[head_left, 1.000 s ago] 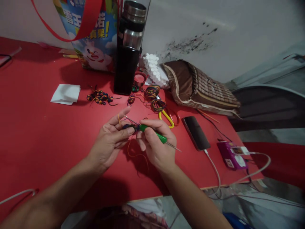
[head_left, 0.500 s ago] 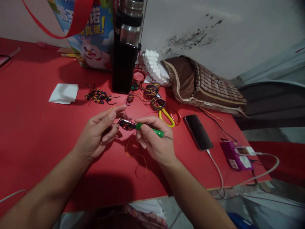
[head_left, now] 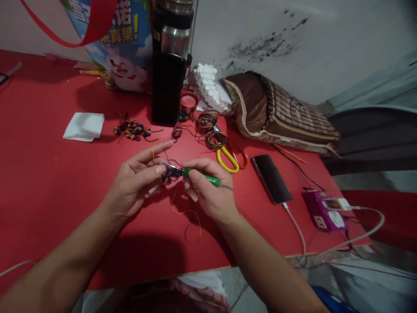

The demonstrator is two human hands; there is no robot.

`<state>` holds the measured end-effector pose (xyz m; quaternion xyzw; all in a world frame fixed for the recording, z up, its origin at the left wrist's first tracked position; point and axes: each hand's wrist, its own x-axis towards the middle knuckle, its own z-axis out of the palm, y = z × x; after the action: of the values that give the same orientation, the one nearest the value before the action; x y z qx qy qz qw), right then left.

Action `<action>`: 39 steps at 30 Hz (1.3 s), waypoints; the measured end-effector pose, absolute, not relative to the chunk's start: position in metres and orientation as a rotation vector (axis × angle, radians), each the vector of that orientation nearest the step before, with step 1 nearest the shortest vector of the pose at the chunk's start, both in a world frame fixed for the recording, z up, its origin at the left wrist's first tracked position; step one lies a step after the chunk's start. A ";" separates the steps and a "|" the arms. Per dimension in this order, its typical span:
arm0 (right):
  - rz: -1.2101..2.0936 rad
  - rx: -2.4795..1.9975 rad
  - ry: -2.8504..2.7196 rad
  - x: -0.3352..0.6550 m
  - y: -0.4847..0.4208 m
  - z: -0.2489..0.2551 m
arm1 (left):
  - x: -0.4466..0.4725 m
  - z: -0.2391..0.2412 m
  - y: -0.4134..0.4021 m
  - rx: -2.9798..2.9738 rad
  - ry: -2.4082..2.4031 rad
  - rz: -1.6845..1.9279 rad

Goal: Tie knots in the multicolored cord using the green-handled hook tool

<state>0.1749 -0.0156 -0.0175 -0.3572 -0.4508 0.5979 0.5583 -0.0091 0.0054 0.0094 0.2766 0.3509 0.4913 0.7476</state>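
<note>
My right hand (head_left: 208,187) is closed round the green handle of a crochet hook (head_left: 211,180), its metal shaft pointing left toward my other hand. A small crocheted piece (head_left: 172,174) of dark blue, orange and pink yarn is pinched in my left hand (head_left: 140,178), just under the shaft. An orange strand of yarn (head_left: 154,152) runs over the raised left index finger. Below the work, a loose orange yarn tail (head_left: 187,211) curls on the red table. Part of the crocheted piece is hidden behind the fingers.
Beyond my hands lie a multicoloured yarn ball (head_left: 207,120), yellow-handled scissors (head_left: 228,160), a finished-looking yarn piece (head_left: 133,129) and a folded tissue (head_left: 84,126). A black phone (head_left: 167,89) leans upright by a metal flask (head_left: 176,41). At right are a charging phone (head_left: 271,179) and a purple box (head_left: 324,212).
My left index finger has lifted and straightened, with the orange yarn over it. The crocheted piece has turned and shows more below the hook. The view has shifted slightly.
</note>
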 end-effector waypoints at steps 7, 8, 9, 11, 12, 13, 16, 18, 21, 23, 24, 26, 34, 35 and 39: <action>1.420 -0.786 -1.064 0.175 -0.016 -0.018 | -0.006 0.007 0.004 0.648 0.830 1.060; 1.428 -0.775 -1.065 0.175 -0.016 -0.018 | -0.006 0.006 0.004 0.645 0.837 1.056; 1.433 -0.772 -1.062 0.175 -0.015 -0.018 | -0.005 0.005 0.004 0.641 0.845 1.048; 1.439 -0.798 -1.042 0.176 -0.015 -0.018 | -0.005 0.005 0.005 0.648 0.864 1.039; 1.440 -0.814 -1.030 0.176 -0.015 -0.018 | -0.006 0.006 0.005 0.662 0.873 1.038; 1.440 -0.827 -1.017 0.176 -0.014 -0.017 | -0.006 0.007 0.005 0.681 0.880 1.040; 1.434 -0.826 -0.982 0.175 -0.013 -0.017 | -0.006 0.008 0.004 0.721 0.884 1.049; 1.424 -0.811 -0.963 0.173 -0.013 -0.017 | -0.005 0.008 0.003 0.702 0.883 1.062; 1.423 -0.809 -0.963 0.171 -0.013 -0.018 | -0.003 0.008 0.002 0.665 0.889 1.077; 1.429 -0.832 -0.985 0.171 -0.013 -0.020 | -0.003 0.009 0.003 0.659 0.895 1.075; 1.435 -0.851 -0.995 0.172 -0.013 -0.020 | -0.003 0.009 0.003 0.659 0.903 1.072; 1.445 -0.888 -1.006 0.172 -0.014 -0.020 | -0.004 0.009 0.004 0.669 0.922 1.070; 1.466 -0.788 -0.886 0.166 -0.016 -0.011 | 0.006 -0.003 -0.004 0.640 0.852 1.155; 1.464 -0.793 -0.869 0.165 -0.016 -0.010 | 0.008 -0.004 -0.006 0.649 0.859 1.189; 1.479 -0.814 -0.887 0.165 -0.014 -0.010 | 0.013 -0.007 -0.008 0.680 0.878 1.243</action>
<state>0.1650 -0.0140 -0.0105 -0.3482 -0.3791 0.6326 0.5787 0.0126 -0.0083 -0.0066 0.3018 0.3900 0.5520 0.6723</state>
